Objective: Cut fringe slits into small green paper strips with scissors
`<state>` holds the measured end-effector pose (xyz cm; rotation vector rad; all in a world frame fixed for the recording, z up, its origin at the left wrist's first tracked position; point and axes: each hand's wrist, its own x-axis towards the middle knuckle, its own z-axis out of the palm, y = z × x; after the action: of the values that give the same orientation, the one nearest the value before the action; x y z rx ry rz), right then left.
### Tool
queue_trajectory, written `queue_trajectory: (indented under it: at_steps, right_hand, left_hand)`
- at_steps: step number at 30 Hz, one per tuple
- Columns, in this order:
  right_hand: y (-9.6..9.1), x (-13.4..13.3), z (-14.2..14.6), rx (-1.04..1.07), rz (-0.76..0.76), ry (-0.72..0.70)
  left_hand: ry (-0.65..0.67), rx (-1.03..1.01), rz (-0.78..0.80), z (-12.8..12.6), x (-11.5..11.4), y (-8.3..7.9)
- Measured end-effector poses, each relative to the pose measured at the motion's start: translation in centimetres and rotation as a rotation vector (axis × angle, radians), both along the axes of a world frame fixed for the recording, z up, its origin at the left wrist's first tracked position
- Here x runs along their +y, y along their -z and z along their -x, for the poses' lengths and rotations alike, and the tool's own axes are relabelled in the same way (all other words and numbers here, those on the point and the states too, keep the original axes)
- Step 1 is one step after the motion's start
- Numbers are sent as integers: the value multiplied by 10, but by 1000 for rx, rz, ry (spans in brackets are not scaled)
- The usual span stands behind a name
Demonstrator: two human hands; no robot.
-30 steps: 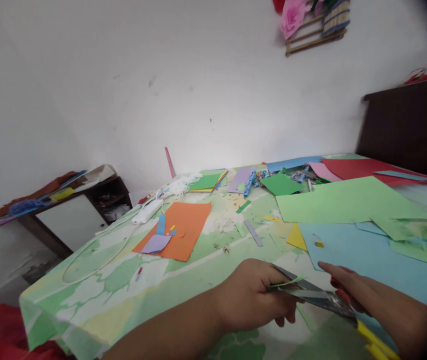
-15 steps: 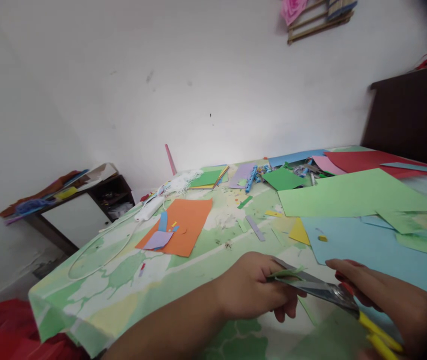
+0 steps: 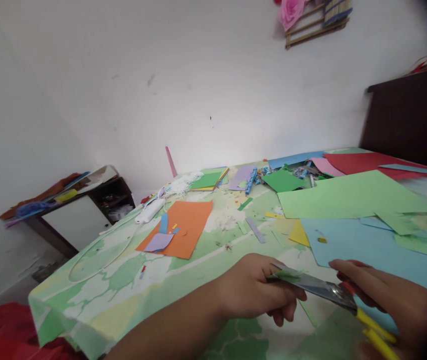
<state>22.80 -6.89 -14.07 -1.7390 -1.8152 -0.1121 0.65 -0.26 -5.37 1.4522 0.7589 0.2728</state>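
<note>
My left hand [image 3: 256, 287] is closed, pinching a small piece of green paper [image 3: 289, 274] between thumb and fingers. In my right hand [image 3: 389, 292] is a pair of scissors [image 3: 324, 289] with yellow and red handles. The scissor blades point left and lie along the green paper, close to my left fingertips. Part of my right hand falls in the dark edge of the view, so its grip on the handles is only partly visible. Below the blades, a thin green strip [image 3: 308, 314] shows over the tablecloth.
Light green sheets [image 3: 356, 195] and a light blue sheet [image 3: 371, 245] lie at the right. An orange sheet [image 3: 192, 225] with paper bits is at the left, near a white power strip [image 3: 150, 211] and cable. Paper scraps [image 3: 255, 230] dot the patterned tablecloth [image 3: 119, 300].
The scissor blades have come closer together on the green paper, and the handles have drawn nearer each other. My left hand keeps nearly the same place. The view has tilted slightly.
</note>
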Motion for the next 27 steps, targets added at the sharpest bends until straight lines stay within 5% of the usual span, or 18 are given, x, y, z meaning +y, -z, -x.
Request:
queue_trajectory:
  at_steps: [9, 27]
  right_hand:
    - [7, -4, -19, -268, 85, -151]
    - [9, 2, -25, -73, 58, -180]
  left_hand:
    - [6, 4, 29, 0, 0, -2]
    - [-27, -48, 98, -3, 4, 0]
